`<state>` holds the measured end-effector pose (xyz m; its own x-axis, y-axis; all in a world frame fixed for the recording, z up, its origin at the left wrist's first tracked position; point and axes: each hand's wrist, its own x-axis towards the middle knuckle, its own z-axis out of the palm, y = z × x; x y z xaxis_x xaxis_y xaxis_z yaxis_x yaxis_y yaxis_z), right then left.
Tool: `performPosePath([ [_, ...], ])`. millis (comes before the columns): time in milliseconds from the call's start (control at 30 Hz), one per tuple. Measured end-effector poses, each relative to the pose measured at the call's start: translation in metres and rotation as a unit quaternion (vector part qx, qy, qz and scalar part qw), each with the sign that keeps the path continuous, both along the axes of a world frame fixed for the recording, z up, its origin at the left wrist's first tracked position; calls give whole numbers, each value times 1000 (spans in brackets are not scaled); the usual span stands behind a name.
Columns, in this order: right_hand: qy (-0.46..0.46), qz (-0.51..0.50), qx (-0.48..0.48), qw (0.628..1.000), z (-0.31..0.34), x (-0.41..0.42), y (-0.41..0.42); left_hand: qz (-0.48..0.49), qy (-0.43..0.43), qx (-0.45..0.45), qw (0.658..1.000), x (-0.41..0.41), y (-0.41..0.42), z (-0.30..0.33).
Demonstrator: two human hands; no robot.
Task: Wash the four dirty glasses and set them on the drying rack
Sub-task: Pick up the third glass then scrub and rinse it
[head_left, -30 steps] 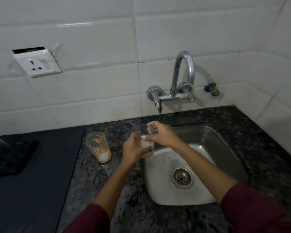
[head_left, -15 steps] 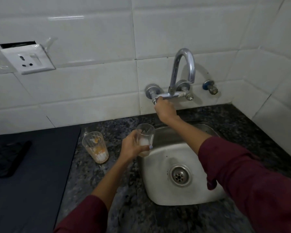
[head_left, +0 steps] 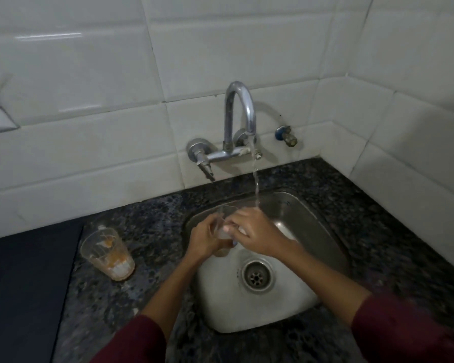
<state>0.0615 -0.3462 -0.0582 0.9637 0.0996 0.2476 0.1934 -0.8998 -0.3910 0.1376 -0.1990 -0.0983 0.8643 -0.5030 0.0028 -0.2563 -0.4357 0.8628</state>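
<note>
Water (head_left: 256,184) is running from the tap (head_left: 240,113) onto the right hand (head_left: 257,235), above the steel sink (head_left: 312,226). Both hands are clasping a clear glass (head_left: 224,226) over the basin's left side: the left hand (head_left: 203,239) is wrapping its fingers around the wall, the right hand's fingers (head_left: 236,222) are closing over the rim. A second, orange-smeared glass (head_left: 108,254) is standing upright on the speckled table (head_left: 147,231), left of the sink, well apart from either hand

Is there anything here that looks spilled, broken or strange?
Nothing looks broken or spilled. The tap runs into the sink, and its stream lands on the right hand, beside the held glass, not inside it. The second glass stands upright on the counter, smeared with orange residue.
</note>
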Motion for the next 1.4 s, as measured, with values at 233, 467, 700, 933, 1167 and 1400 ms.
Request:
performPosePath([
  [233,78,-129,188,971,8,-6,-26,18,143,-183,973,-15,-35,-8],
  [467,91,-86,428,895,19,10,-25,129,284,-404,860,-8,-43,0],
  [700,117,-37,279,952,6,5,-35,108,470,-323,814,12,-45,0],
  [933,176,-3,389,904,0,6,-25,202,349,-362,840,23,-62,1],
  [1167,270,30,145,951,0,19,-46,116,434,-306,840,32,-64,9],
  [1400,298,62,193,933,-3,22,-34,203,378,-342,836,34,-74,0],
])
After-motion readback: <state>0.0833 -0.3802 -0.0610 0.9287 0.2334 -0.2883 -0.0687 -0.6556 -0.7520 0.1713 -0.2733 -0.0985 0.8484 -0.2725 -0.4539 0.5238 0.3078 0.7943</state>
